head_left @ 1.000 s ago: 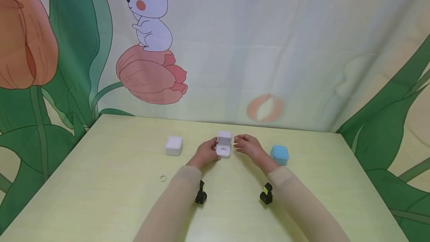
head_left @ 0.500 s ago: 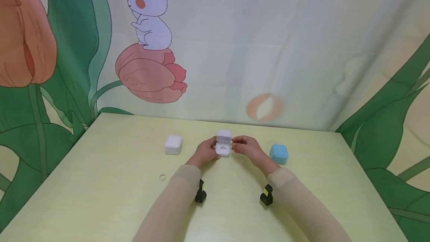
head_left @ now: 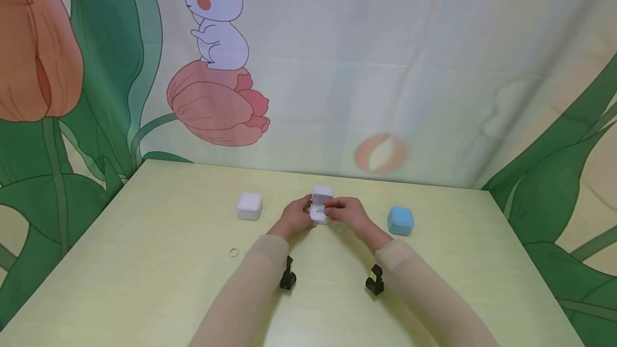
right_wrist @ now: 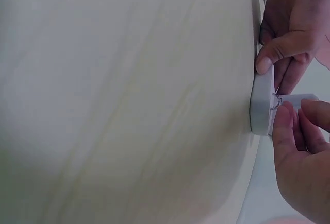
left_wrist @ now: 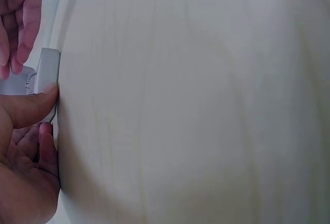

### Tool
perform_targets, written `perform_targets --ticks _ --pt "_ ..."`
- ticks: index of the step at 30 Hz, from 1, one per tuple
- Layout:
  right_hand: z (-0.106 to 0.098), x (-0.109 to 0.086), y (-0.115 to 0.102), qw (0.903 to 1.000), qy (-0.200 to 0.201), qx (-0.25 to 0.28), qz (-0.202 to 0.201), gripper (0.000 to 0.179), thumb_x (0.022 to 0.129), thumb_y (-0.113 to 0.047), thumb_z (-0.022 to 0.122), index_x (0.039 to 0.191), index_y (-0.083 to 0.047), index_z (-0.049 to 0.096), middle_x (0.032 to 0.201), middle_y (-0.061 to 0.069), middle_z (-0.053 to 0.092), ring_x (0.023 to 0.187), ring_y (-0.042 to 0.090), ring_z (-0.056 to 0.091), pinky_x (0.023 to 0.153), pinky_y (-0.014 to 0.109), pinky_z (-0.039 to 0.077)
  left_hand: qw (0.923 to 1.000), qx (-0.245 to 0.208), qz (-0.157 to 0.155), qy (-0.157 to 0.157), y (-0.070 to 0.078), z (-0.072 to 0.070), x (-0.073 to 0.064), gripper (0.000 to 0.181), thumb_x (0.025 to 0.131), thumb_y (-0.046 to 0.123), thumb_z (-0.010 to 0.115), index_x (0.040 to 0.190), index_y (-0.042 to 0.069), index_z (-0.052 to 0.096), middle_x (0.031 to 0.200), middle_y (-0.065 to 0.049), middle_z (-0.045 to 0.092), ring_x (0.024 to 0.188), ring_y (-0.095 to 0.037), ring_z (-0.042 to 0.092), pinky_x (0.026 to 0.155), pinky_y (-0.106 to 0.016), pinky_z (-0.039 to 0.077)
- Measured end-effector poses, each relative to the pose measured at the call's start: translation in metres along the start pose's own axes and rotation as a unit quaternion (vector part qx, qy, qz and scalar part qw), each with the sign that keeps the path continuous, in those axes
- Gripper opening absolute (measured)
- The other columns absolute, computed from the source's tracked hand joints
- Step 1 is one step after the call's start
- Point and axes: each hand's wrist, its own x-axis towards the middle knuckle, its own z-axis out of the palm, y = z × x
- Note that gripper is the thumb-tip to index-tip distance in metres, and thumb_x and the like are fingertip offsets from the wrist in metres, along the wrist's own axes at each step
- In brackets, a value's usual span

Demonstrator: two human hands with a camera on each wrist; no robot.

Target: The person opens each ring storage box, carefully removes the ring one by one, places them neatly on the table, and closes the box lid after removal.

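Observation:
A white ring box [head_left: 318, 218] stands with its lid raised near the back of the table, a silver ring [head_left: 320, 211] set in its insert. My left hand [head_left: 295, 217] grips the box from its left side; in the left wrist view the thumb [left_wrist: 38, 105] presses on its front. From the right, my right hand [head_left: 351, 213] reaches over the box. Its bent, spread fingertips are right at the ring [right_wrist: 275, 102] in the right wrist view, while the left wrist view shows the ring [left_wrist: 31, 82] just beyond them, not pinched.
A closed white ring box [head_left: 249, 206] sits to the left and a closed light blue one [head_left: 400, 221] to the right. A loose ring [head_left: 233, 252] lies on the table at the left, near my left sleeve [head_left: 255, 283]. A printed curtain [head_left: 313, 95] hangs behind the table.
My right hand has moved left, from beside the white ring box to over its insert, fingertips now at the ring. The left hand keeps its grip on the box in the same place.

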Motion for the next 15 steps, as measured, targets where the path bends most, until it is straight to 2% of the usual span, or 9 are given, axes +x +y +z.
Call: perform_targets --ticks 7,15 --pt "0.0068 0.0021 -0.0024 0.9996 0.022 -0.016 0.005 0.028 0.096 0.0 0.064 0.12 0.013 0.069 0.127 0.03 0.068 0.093 0.013 0.069 0.087 0.031 0.063 1.0 0.001 0.004 0.001 -0.0029 0.0001 0.0039 0.084 0.076 -0.003 0.075 0.153 -0.002 0.043 0.124 -0.019 0.068 0.089 -0.018 0.054 0.073 -0.02 0.04" --pt "0.01 0.0021 -0.0047 0.999 0.03 -0.03 0.014 0.025 0.095 0.001 0.065 0.116 0.012 0.071 0.125 0.029 0.069 0.089 0.011 0.067 0.084 0.026 0.062 1.0 0.004 0.004 -0.001 -0.0002 -0.0008 0.0005 0.082 0.077 -0.004 0.075 0.153 -0.001 0.044 0.124 -0.018 0.068 0.089 -0.018 0.054 0.072 -0.02 0.04"
